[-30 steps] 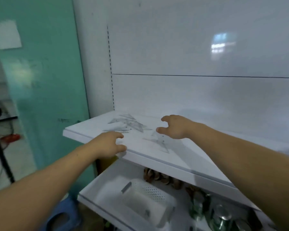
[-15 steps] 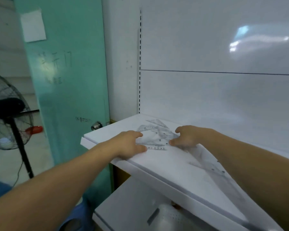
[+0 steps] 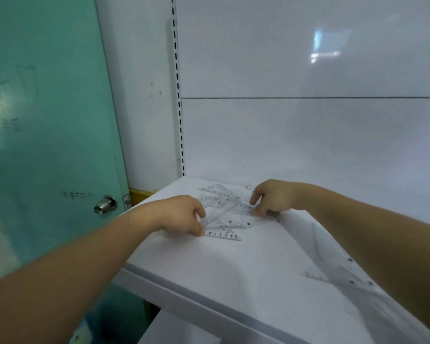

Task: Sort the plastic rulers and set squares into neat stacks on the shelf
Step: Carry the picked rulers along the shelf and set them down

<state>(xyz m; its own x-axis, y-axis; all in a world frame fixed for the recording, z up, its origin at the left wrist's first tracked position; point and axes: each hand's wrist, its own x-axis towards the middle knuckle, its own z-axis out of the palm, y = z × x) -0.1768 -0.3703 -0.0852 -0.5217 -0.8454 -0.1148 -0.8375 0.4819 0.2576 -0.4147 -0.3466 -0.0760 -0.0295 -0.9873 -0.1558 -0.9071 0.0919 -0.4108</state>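
Note:
A loose heap of clear plastic rulers and set squares [image 3: 225,209] lies near the back left corner of the white shelf [image 3: 233,274]. My left hand [image 3: 181,216] is at the heap's left side, its fingers curled and pinching the edge of the clear pieces. My right hand [image 3: 271,199] is at the heap's right side, fingertips curled down onto the pieces. A small set square [image 3: 224,234] with printed numbers pokes out in front of the heap. More clear rulers [image 3: 338,271] lie on the shelf under my right forearm, partly hidden by it.
The white back panel [image 3: 308,135] and a slotted upright [image 3: 178,95] close the shelf behind. A teal door [image 3: 47,120] with a metal knob [image 3: 105,204] stands to the left. A lower shelf [image 3: 179,328] shows beneath the front edge.
Both hands have moved from the shelf's front onto the heap, closing on it from either side. The view has shifted nearer and to the right.

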